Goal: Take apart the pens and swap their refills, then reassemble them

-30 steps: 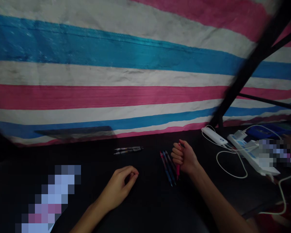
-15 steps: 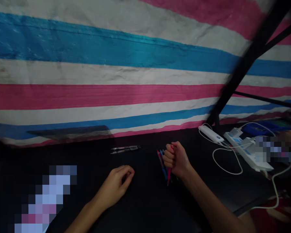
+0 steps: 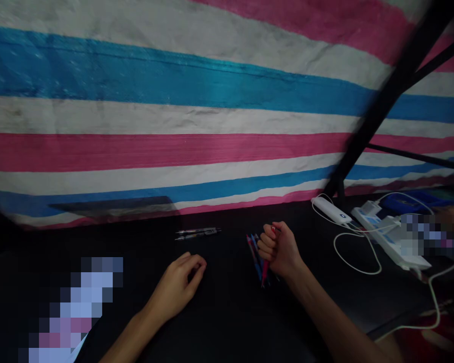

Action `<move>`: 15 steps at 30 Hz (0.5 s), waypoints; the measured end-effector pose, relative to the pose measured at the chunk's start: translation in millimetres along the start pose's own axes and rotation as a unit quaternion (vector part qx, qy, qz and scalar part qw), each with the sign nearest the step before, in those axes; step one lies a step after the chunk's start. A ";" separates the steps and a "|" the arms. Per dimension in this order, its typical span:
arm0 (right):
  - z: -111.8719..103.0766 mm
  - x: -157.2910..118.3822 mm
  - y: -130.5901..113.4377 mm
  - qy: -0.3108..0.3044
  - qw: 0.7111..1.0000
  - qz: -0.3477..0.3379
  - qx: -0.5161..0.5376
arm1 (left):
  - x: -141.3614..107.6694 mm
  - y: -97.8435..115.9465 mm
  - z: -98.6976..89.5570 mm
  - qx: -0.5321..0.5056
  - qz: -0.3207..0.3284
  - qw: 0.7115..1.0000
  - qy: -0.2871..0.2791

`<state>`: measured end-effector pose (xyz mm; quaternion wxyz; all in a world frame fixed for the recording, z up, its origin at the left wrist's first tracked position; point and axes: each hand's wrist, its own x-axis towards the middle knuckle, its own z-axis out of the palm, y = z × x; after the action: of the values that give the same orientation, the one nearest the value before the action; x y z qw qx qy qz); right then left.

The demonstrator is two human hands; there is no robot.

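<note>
A slim pink pen stands steeply tilted above the dark table, clenched in the right hand. That hand makes a fist, knuckles facing left and thumb uppermost, its forearm slanting in from the lower right. The fingers cover the pen's middle; a reddish end peeps out beside the thumb, and the pointed end emerges beneath the little finger.

Just beside and partly behind it lies a group of slender blue and pink pens, their number hard to make out. The left hand is loosely curled near the table, thumb and forefinger almost meeting around a dark gap; whether it grips anything cannot be told. Beyond it lie two clear-barrelled pens, side by side.

Farther right are a smooth white oblong device, a looping white cable and a blocky power strip, partly pixelated. Behind hangs a creased, striped plastic tarpaulin.
</note>
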<state>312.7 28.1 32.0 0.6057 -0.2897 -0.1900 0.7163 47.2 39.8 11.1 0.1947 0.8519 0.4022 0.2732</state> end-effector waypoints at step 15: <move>-2.6 1.4 -8.9 -0.002 1.000 -0.001 -0.009 | 3.1 -18.5 -1.8 0.123 0.011 0.988 0.091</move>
<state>321.0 31.0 35.4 0.6036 -0.2939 -0.1981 0.7141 37.1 53.5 3.3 0.0483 0.8453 0.4394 0.3002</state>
